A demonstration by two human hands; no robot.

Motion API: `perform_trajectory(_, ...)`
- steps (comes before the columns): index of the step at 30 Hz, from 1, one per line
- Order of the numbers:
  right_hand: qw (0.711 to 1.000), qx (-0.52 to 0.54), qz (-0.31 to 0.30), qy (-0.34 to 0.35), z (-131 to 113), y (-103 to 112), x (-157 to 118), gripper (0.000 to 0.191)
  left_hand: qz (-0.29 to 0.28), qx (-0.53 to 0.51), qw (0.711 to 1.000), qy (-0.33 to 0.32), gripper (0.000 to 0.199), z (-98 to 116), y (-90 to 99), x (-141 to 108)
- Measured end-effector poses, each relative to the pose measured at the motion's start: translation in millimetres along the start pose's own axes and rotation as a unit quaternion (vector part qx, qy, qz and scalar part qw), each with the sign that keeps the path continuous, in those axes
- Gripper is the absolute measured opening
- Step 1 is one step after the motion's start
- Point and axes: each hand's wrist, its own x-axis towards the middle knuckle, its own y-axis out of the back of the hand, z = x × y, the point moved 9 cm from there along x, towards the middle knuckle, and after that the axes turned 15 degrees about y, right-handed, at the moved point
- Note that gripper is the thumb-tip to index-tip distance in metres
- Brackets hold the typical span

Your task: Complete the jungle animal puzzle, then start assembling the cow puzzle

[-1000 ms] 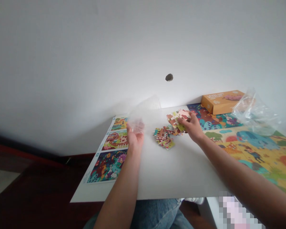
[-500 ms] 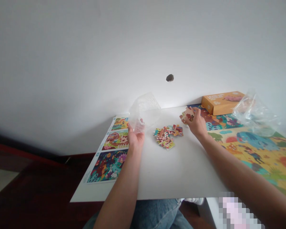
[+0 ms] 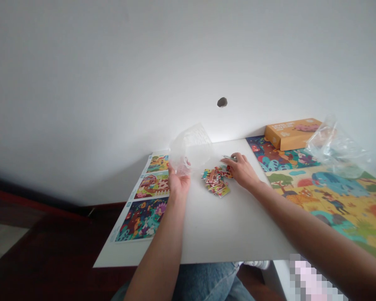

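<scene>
A clear plastic bag (image 3: 194,146) is gripped at its lower left by my left hand (image 3: 179,179), raised a little over the white table (image 3: 225,225). My right hand (image 3: 242,169) is closed on puzzle pieces (image 3: 230,158), seen nearly edge-on under its fingertips. Just below and left of that hand lies a heap of puzzle pieces (image 3: 215,182), several of them overlapping. Part of the heap's right side is hidden by the fingers.
On the left lies a sheet with three printed pictures (image 3: 152,184). Assembled puzzles (image 3: 341,196) cover the right side, with an orange box (image 3: 296,133) and another clear bag (image 3: 335,146) on them. A white wall (image 3: 128,62) with a hole (image 3: 222,102) stands behind.
My right hand has moved left and slightly down with its puzzle pieces, tilting them from face-on to nearly edge-on beside the heap. My left hand and the bag stay almost still.
</scene>
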Motion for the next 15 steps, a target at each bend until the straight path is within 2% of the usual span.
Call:
perform_trajectory(3, 0.999, -0.009, -0.035, 0.031, -9, -10, 0, 0.044, -0.003, 0.005, 1.000, -0.002, 0.043, 0, -1.7, 0)
perform_trajectory(6, 0.998, -0.007, -0.045, 0.052, -15, -12, 0, 0.053, 0.001, 0.006, 1.000, -0.003, 0.041, 0, -1.9, -1)
perform_trajectory(11, 0.997, 0.047, -0.024, 0.058, -18, -5, -3, 0.085, -0.007, 0.004, 1.000, -0.010, 0.039, 1, -3.4, -1)
perform_trajectory(13, 0.995, 0.074, -0.011, 0.061, -17, -2, -3, 0.091, -0.008, 0.005, 1.000, -0.013, 0.039, 1, -4.0, -2)
perform_trajectory(15, 0.994, 0.088, -0.003, 0.067, -15, -1, -3, 0.089, -0.003, 0.007, 1.000, -0.015, 0.040, 1, -3.8, -2)
